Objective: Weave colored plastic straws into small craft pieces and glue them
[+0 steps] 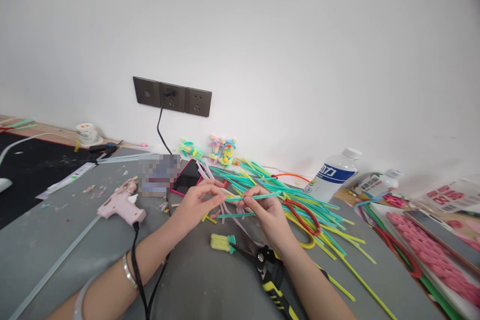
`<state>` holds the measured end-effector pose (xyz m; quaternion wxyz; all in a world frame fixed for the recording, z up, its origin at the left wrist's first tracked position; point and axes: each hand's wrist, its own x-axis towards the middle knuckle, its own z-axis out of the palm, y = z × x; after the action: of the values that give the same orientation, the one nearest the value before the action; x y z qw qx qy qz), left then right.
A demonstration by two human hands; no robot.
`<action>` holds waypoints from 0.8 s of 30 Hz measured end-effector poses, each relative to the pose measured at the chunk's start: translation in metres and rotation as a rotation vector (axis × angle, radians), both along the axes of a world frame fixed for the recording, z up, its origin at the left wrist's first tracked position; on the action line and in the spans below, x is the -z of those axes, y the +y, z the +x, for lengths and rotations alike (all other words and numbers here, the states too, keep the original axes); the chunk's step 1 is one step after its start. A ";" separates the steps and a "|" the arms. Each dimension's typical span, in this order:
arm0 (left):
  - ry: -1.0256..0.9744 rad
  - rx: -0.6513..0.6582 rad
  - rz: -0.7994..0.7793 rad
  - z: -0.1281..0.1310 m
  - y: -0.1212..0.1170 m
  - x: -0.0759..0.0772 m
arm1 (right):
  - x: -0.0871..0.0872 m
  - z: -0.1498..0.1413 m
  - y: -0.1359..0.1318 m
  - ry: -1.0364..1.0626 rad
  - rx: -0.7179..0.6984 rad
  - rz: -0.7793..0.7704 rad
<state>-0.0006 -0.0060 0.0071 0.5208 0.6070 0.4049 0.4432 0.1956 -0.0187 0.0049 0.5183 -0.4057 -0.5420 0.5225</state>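
Between my two hands runs a turquoise pipe cleaner (268,195), held above the table. My left hand (200,202) pinches its left end between thumb and fingertips. Farther along, my right hand (264,210) grips it, and the free end sticks out to the right. Just below lies a small bundle of yellow pipe cleaner pieces (220,242) with a turquoise band around one end. Pliers (268,265) with black and yellow handles rest beside my right forearm, their tip against that bundle. Loose pipe cleaners (322,215) in turquoise, yellow and lilac spread behind and right of my hands.
A pink glue gun (123,205) with a black cord lies left. Behind are a phone (187,176) and several small pipe cleaner figures (222,150) by the wall. A water bottle (333,175) leans at right, near a pink braided piece (431,255). Sockets (172,96) are on the wall.
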 end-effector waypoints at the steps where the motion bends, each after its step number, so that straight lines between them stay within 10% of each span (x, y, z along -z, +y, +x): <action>1: 0.008 0.020 -0.004 0.000 0.000 0.001 | 0.001 0.001 0.001 0.009 0.012 -0.005; 15: 0.253 0.312 0.139 0.001 -0.008 -0.003 | 0.007 -0.001 0.002 -0.028 -0.067 0.042; 24: 0.000 0.014 -0.111 0.001 0.000 -0.007 | 0.003 0.000 0.002 0.028 0.030 0.043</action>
<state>0.0001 -0.0058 0.0142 0.5566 0.5799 0.4247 0.4166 0.1956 -0.0166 0.0024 0.5421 -0.3952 -0.5397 0.5087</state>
